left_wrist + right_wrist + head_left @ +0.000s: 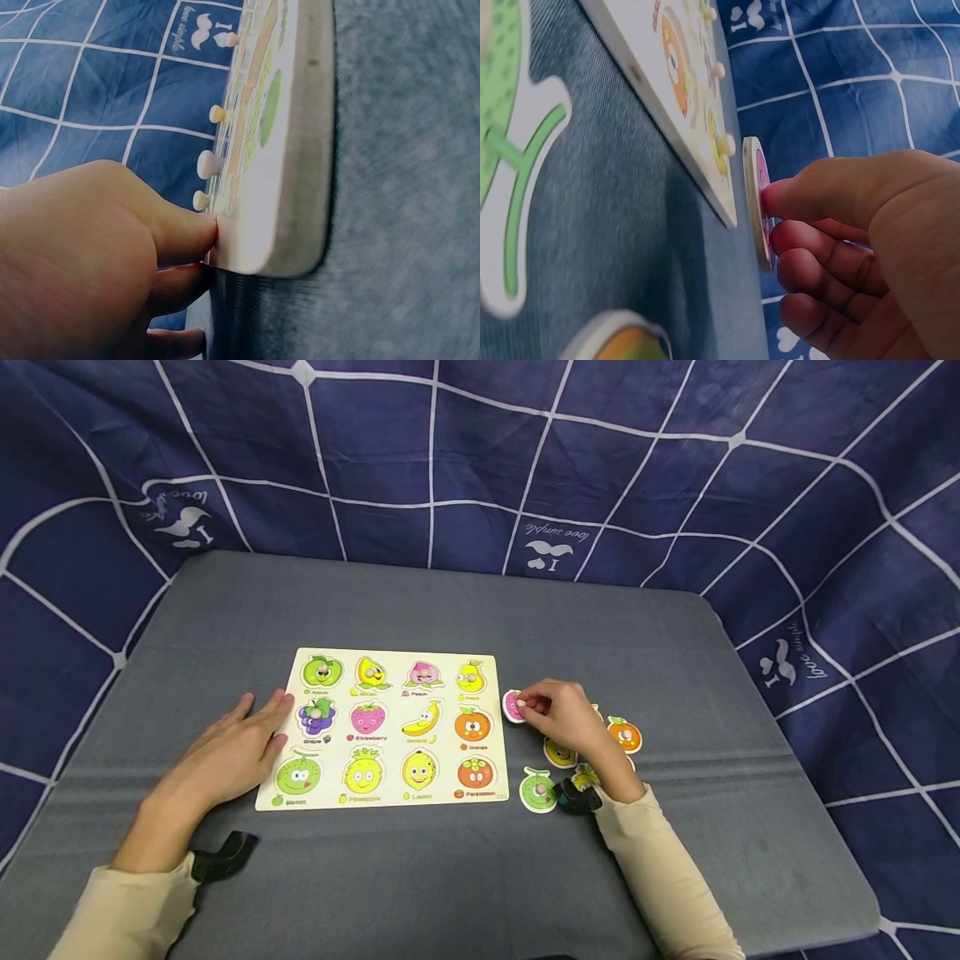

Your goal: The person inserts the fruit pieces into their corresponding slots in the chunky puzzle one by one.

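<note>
A pale wooden fruit puzzle board (393, 797) lies on the grey table, printed with fruit faces. My left hand (225, 756) rests at its left edge with fingers extended, the thumb (187, 234) touching the board's edge in the left wrist view. To the right of the board, my right hand (558, 714) pinches a pink puzzle piece (512, 707) between thumb and fingers. In the right wrist view this piece (754, 202) is held on edge, close beside the board's corner. Small knobs stand up from the top row and the grape (317, 716).
Loose fruit pieces lie right of the board: a green melon (537, 791), an orange (625, 736) and several others partly hidden under my right hand and wrist. A blue checked cloth (480, 460) hangs behind the grey table (450, 602).
</note>
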A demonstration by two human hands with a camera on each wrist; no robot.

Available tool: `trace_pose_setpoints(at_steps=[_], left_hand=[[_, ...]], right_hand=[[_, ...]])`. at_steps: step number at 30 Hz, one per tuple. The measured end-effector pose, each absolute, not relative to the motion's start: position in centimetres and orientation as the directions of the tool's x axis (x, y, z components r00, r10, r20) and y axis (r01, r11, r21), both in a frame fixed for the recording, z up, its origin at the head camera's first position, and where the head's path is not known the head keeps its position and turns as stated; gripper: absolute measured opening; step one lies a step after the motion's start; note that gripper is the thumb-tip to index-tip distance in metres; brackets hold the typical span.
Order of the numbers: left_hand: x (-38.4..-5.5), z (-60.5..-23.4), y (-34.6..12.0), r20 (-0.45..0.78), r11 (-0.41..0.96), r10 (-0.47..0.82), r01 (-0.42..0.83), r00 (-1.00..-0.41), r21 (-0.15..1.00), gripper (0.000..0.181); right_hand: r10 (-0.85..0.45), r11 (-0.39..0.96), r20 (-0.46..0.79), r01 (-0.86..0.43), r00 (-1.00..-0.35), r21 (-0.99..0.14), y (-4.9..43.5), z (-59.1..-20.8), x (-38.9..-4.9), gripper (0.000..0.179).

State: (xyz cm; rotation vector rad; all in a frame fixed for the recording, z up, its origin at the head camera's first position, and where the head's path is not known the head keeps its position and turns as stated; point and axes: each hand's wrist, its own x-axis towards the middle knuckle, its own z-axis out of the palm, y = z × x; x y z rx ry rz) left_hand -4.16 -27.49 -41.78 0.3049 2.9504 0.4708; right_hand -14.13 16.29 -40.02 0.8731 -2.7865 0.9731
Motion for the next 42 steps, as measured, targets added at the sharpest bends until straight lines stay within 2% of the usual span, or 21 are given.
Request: trace_pose_setpoints(at_steps=[28,42], left_hand=[[-4.3,-41.8,-27.5,-0.116,0.936,0.213,0.168,-0.97,0.308,0.059],[-4.2,-41.9,-27.5,-0.111,0.931,0.214,0.168,-0.971,0.324,0.058]], right_hand=[[-0.57,0.591,0.232,-0.589,-0.789,-0.551,12.9,-39.7,-14.1,0.006],[-0.624,0.514,0.27,-0.645,-0.733,-0.565,10.5,-39.7,-14.0,0.004]])
